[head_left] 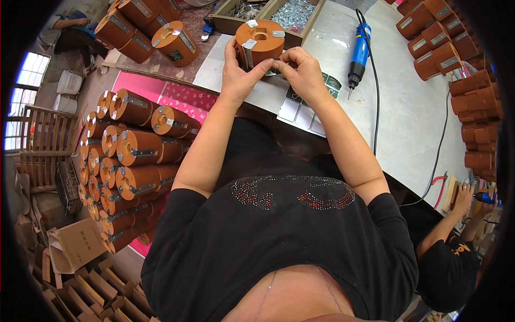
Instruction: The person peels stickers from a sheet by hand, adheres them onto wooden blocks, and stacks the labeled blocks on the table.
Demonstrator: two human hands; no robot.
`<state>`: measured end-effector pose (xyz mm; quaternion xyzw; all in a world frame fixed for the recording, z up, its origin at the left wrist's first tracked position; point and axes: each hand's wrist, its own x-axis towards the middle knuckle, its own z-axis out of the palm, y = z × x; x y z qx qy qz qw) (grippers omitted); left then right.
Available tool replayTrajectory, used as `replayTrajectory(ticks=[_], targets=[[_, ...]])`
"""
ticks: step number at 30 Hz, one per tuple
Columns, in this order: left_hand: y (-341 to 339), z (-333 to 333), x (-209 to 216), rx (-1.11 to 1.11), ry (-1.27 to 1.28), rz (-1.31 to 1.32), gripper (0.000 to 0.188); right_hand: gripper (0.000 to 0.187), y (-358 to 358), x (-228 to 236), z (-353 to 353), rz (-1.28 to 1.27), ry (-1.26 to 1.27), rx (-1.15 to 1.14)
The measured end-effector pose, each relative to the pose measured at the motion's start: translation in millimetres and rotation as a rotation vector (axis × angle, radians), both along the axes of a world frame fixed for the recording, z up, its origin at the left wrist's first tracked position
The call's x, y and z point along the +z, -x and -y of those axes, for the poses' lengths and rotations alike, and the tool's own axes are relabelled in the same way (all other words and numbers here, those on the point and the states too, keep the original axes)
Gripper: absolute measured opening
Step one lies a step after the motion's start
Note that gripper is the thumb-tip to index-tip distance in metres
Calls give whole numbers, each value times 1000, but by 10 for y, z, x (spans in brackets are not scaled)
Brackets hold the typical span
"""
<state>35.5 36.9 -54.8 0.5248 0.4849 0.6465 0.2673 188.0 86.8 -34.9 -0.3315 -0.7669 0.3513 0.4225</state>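
A round brown wooden block (272,47) with a hole in its top and metal clips at its rim stands upright on the table before me. My left hand (239,78) is wrapped round its left side, the thumb reaching across the front. My right hand (306,75) pinches a small dark green label (272,72) at the block's front, close to the left thumb. The fingers hide most of that label. Under my right wrist lies a sheet of green labels (292,110), partly peeled to white, at the table's near edge.
A blue electric screwdriver (360,51) with a black cable lies to the right. Behind the block stands a wooden tray (307,38) of small metal parts. Finished-looking blocks (140,147) are stacked at left, more (437,59) at far right. A co-worker's hand (462,199) works at lower right.
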Motion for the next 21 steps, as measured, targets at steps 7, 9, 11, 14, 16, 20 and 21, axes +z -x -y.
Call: replayTrajectory(ticks=[7,9,11,14,16,20,21], targets=[[22,-26,-16,36,-4,-18,80,26,-5,1,-19,69,-256,-93],[37,-33,-43,65,9,-77,79,29,-2,42,-1,122,-189,-123],[29,-54,-38,44,19,-32,83,32,-3,87,14,173,-131,-155],[-37,-34,42,53,17,-72,89,36,-14,115,-17,156,-43,-105],[-110,-55,108,62,56,-54,92,33,-14,45,-54,163,-102,-87],[-186,-103,169,209,111,-106,92,29,6,10,-71,198,-168,-119],[-187,-117,160,226,108,-84,90,29,1,-2,-78,196,-171,-125]])
